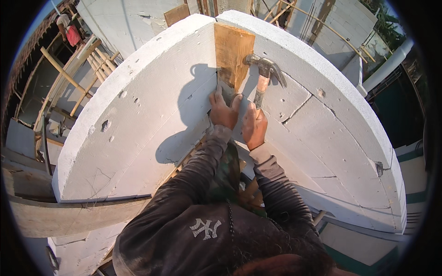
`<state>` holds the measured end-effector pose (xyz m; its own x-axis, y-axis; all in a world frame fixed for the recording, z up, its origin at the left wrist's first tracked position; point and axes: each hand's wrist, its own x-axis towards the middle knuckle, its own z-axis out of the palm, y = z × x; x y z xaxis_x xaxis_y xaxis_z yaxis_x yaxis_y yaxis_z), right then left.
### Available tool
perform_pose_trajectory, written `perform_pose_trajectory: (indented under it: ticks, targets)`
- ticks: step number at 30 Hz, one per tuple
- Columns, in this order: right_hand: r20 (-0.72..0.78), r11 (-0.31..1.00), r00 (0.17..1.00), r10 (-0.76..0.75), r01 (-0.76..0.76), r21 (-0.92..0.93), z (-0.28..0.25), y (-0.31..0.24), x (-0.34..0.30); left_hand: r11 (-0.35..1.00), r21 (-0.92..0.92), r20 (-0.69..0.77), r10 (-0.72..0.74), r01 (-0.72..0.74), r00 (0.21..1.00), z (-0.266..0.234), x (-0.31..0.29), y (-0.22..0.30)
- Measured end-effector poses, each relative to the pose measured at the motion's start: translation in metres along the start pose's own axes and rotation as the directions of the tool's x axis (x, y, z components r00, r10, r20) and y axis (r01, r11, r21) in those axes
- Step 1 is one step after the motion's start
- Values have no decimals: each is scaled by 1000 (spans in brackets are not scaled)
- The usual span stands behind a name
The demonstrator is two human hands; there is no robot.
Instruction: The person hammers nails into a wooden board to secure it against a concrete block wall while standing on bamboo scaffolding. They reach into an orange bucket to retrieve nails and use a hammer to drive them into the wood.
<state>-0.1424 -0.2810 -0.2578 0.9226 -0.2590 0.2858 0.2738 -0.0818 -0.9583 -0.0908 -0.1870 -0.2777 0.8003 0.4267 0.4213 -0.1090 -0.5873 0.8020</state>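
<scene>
A wooden board [233,50] stands upright in the inner corner where two white block walls [152,101] meet. My left hand [223,110] presses against the board's grey lower end, fingers spread on it. My right hand [254,125] grips the handle of a claw hammer [265,71]. The hammer's metal head is at the board's right edge, with the claw pointing right. Both forearms in dark sleeves rise from the lower edge.
The right white block wall [331,133] shows cracks and mortar joints. Wooden poles and scaffolding [94,69] lie far below on the left. A grey plank [69,214] runs under the left wall. A white pipe [389,64] sits at the upper right.
</scene>
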Motion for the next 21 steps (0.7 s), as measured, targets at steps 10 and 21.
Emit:
perform_pose_trajectory:
  ticks: [10,21]
  targets:
    - [30,902,992,120,-121,414,-9,-19,-10,989,13,-71,147,-146,987,5,3,-29]
    - [48,968,988,-149,155,-198,-13,-9,-2,996,-21,5,87,-86,996,1,4,-21]
